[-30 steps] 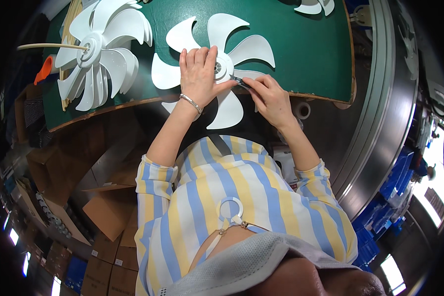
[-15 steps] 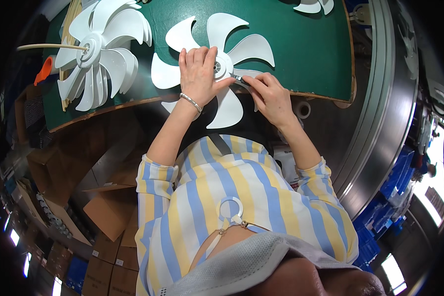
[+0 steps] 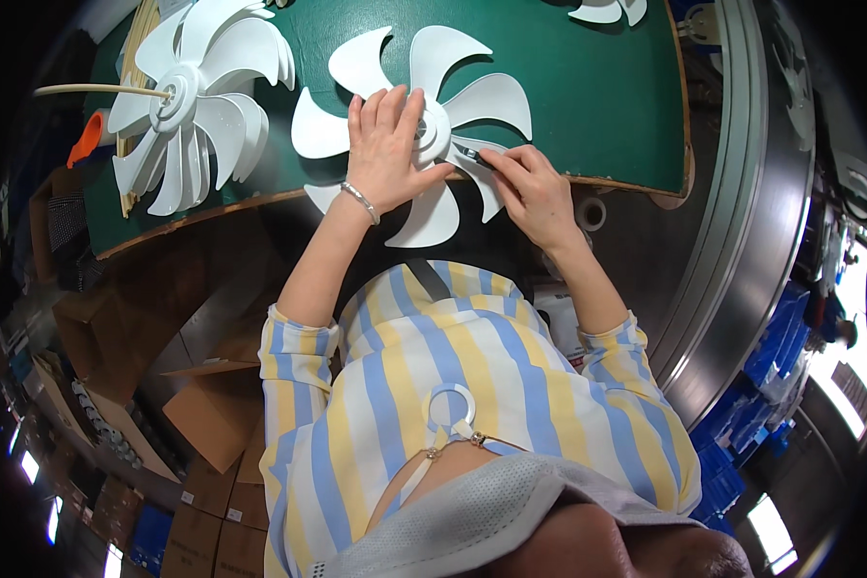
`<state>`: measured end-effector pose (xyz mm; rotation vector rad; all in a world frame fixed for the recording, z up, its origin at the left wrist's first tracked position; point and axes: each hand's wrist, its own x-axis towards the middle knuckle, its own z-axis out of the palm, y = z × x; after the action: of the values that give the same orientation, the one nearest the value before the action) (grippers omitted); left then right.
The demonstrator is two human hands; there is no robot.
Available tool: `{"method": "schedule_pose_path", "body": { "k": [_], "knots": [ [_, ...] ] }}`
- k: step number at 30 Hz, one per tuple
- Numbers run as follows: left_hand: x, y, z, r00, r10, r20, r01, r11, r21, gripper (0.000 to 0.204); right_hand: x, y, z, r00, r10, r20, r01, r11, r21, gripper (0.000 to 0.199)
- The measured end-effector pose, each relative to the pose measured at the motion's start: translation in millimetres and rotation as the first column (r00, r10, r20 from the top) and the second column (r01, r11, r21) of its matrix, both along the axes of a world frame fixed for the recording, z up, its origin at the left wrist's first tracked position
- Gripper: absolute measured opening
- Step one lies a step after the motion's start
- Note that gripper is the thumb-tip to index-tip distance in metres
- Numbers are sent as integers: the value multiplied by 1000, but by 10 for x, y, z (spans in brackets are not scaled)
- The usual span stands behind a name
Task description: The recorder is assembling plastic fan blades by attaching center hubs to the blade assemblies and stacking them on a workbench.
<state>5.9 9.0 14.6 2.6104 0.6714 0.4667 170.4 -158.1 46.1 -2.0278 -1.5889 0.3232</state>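
A white fan blade wheel (image 3: 491, 99) lies on the green tabletop, its near blades jutting past the front edge. My left hand (image 3: 385, 149) rests on it, fingers stretched out and partly spread, covering the left part of the hub (image 3: 437, 130). In my right hand (image 3: 534, 191), a small dark-handled knife (image 3: 471, 154) is pinched between thumb and fingers. Its tip is at the base of a blade, just right of the hub. Whether the tip touches the plastic I cannot tell.
A stack of white fan wheels (image 3: 223, 120) stands left on a pale rod (image 3: 101, 91). Beside it is an orange-handled thing (image 3: 87, 141). Part of another white wheel (image 3: 602, 12) shows at the far right. Cardboard boxes (image 3: 217, 414) fill the lower left; a metal rail (image 3: 718, 289) runs along the right.
The fan wheel has turned slightly clockwise under my left hand. The knife has shifted a little right and down, from the hub's edge to the blade base.
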Motion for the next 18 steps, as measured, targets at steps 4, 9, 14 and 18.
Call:
{"method": "schedule_pose_path", "body": {
  "k": [4,9,14,18],
  "knots": [
    [55,-24,-67,994,101,-47,-99,994,34,103,-46,37,24,1000,27,12,-27,999,19,28],
    [56,-7,-93,994,97,-39,-95,994,49,100,-74,87,25,999,46,29,-46,999,12,27],
    [62,-10,-89,993,105,-49,-102,993,59,96,-69,94,9,998,49,37,-50,999,16,25],
    [67,-12,-76,992,118,-52,-115,991,65,92,-68,98,-6,998,50,45,-51,998,25,25]
  ]
}}
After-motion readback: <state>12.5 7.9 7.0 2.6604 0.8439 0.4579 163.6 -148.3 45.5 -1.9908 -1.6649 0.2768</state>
